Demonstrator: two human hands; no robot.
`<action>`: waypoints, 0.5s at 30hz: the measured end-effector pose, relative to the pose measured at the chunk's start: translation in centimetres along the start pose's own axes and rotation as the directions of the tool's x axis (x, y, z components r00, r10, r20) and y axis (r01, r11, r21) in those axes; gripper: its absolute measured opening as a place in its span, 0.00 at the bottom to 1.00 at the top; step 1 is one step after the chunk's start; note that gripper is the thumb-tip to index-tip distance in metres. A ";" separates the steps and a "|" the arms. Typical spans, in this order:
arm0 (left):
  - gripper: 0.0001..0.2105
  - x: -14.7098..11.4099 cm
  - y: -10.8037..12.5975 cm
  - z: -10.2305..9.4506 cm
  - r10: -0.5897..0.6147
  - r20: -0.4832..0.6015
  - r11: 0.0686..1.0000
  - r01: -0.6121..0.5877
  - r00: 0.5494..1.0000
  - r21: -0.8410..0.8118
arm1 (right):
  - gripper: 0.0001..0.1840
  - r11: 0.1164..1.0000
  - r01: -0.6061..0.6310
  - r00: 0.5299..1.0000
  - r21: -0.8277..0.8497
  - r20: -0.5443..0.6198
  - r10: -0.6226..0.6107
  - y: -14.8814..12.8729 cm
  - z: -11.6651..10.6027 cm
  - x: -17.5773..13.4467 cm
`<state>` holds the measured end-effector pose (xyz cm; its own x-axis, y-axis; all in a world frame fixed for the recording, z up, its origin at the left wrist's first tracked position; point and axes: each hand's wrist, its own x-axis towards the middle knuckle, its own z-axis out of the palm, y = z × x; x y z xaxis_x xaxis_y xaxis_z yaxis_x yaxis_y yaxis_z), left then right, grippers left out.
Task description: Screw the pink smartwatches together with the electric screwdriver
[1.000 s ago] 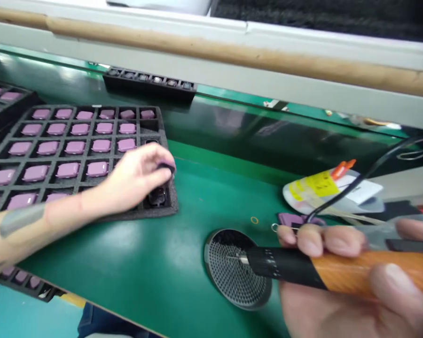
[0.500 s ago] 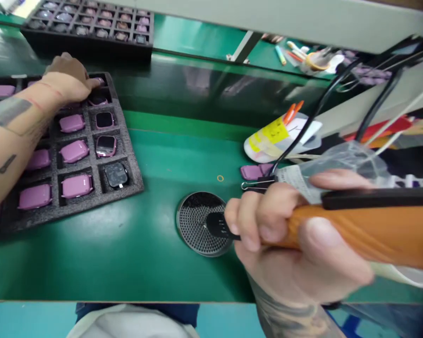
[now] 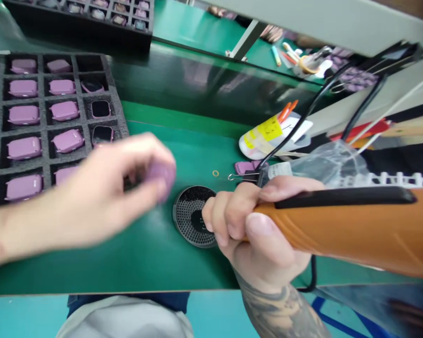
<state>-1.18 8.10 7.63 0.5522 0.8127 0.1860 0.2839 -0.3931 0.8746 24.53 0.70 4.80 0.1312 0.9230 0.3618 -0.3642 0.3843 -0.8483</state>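
- Half a second ago the left hand (image 3: 109,195) is reaching into the 1 o'clock corner of the foam tray (image 3: 115,103); now it hangs over the green table (image 3: 144,267), nearer the person, toward 5 o'clock from that corner.
- With it has come a purple watch-shaped piece (image 3: 166,175); the corner cell, where purple shows under the fingers in the earlier frame, is now bare.
- The left grip is narrow: thumb and curled fingers pinch the purple piece between them. Both are blurred, so which face is turned up cannot be told.
- The piece is clear of the tray, with the round perforated dish (image 3: 185,204) near it at 4 o'clock.
- The right hand (image 3: 262,244) matches the earlier frame: fingers and thumb wrap closely around the orange screwdriver (image 3: 356,225), its back end toward 3 o'clock, its black nose toward 9 o'clock, overlapping the dish in view. Whether the nose touches the dish cannot be told.
- A small yellow ring (image 3: 215,173) lies at 1 o'clock from the dish.
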 end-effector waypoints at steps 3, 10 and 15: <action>0.06 -5.4 0.3 5.5 0.077 0.214 0.997 -0.069 0.974 -0.047 | 0.11 1.000 -0.001 0.999 -0.009 0.036 0.002 0.0 0.0 -0.1; 0.09 -6.9 -2.8 7.2 0.324 0.209 0.858 -0.380 0.923 0.345 | 0.12 0.996 -0.056 0.992 -0.066 0.106 0.062 -0.1 -0.6 -0.2; 0.11 -6.8 -3.0 6.6 0.398 0.298 0.808 -0.485 0.868 0.333 | 0.11 0.995 -0.056 0.986 -0.084 0.152 0.069 -0.1 -0.8 -0.3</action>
<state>-0.63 0.86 0.81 0.8258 0.4204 0.3760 0.2226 -0.8554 0.4677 25.26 0.42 4.49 -0.0363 0.9333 0.3573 -0.2919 0.3321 -0.8970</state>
